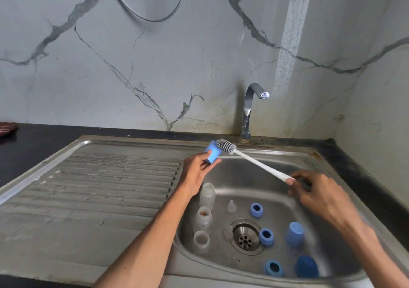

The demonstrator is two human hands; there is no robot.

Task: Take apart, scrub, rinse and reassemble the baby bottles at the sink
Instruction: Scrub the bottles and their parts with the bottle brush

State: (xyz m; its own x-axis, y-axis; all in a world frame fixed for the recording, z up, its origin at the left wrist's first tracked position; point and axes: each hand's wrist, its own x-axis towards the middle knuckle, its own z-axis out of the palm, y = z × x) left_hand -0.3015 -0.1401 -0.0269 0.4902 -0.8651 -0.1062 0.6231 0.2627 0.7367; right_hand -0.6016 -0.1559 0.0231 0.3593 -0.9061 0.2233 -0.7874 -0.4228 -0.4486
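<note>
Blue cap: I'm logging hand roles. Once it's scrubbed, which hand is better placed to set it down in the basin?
Left. The left hand already grips the blue cap above the basin; the right hand holds the brush handle.

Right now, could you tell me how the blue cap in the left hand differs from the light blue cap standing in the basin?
The held cap is gripped by the left hand above the sink, tilted, with the brush head at its opening; the basin cap stands upright and untouched, right of the drain. The right hand holds the brush handle. Both caps are light blue and similarly shaped.
</note>
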